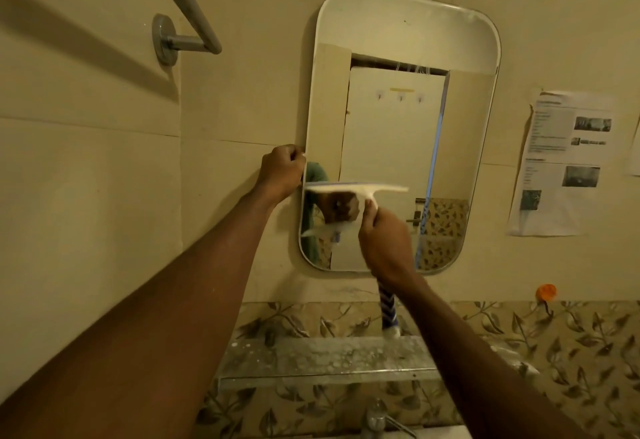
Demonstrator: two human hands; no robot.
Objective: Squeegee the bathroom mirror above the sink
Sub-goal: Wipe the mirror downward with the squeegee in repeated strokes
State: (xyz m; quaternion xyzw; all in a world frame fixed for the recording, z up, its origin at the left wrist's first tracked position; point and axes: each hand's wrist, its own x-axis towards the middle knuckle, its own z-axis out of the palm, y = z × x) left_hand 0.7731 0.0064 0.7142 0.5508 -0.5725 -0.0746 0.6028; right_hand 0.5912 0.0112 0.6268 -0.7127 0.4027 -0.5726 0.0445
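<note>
A tall mirror (398,120) with rounded corners hangs on the cream wall. My right hand (384,241) is shut on the handle of a white squeegee (360,191). Its blade lies level against the lower left part of the glass. My left hand (282,172) grips the mirror's left edge at about blade height. The glass reflects a white door, my hand and the squeegee.
A metal towel rail (183,5) juts from the wall at upper left. A printed sheet (564,161) is stuck right of the mirror. Below are a glass shelf (329,362), a blue-and-white striped object (388,310), an orange hook (546,292) and a tap (377,418).
</note>
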